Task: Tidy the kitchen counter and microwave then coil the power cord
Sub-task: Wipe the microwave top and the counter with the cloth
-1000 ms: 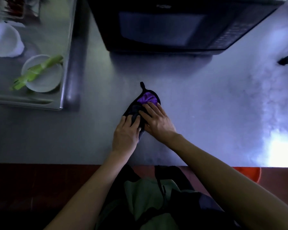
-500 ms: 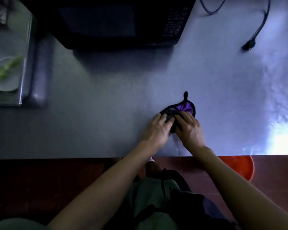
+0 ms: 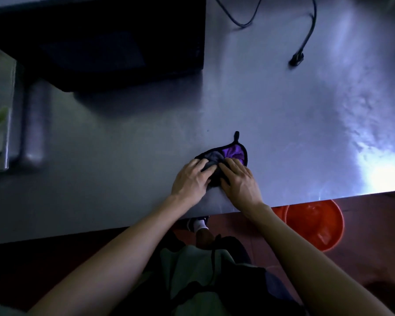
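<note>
Currently both hands sit on the bunched purple-and-grey cloth with black edging, near the front edge of the grey stainless steel worktop. Left hand and right hand lie side by side, fingers lightly bent, pressing down on the fabric; can't tell if any of it is pinched. Black microwave stands at the back left. Black power cord lies loose, uncoiled, back right, plug on the worktop. Orange plastic bucket on the floor below right.

Brushed glossy metal counter, soft cloth, glossy plastic basin
</note>
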`<state>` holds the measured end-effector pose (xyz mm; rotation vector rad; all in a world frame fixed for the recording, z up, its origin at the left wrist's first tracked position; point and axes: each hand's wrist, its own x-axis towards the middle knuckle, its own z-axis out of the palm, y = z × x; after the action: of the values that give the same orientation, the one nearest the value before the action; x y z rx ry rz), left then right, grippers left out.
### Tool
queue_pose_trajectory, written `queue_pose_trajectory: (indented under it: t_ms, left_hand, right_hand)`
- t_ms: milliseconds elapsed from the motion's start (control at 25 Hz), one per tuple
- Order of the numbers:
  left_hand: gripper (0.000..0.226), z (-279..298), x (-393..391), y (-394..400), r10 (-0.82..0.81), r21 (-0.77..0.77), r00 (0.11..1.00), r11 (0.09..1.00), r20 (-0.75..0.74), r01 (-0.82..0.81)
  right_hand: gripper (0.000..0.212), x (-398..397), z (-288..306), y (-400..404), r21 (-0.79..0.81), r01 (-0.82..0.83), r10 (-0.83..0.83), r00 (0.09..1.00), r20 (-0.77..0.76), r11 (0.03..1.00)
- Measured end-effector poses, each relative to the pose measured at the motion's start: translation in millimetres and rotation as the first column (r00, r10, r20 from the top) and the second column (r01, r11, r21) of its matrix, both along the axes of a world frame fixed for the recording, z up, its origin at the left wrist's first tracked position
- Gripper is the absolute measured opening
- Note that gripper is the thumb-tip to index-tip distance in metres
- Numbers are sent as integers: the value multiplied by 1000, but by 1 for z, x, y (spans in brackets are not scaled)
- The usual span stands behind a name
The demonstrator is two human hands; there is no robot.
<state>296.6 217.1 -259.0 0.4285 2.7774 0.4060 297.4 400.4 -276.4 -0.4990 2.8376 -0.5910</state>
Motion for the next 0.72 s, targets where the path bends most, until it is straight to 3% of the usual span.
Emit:
queue_pose_trajectory:
  t_ms: [400, 720]
  left_hand:
    - [42, -9, 34, 35, -22, 137, 999, 990, 25, 18]
    - [37, -20, 34, 13, -198, 179, 977, 961, -80, 210]
  right_hand:
    - [35, 43, 6, 34, 0, 71, -71, 997, -23, 997]
    - [33, 62, 4, 19, 37, 168, -169, 986, 13, 985]
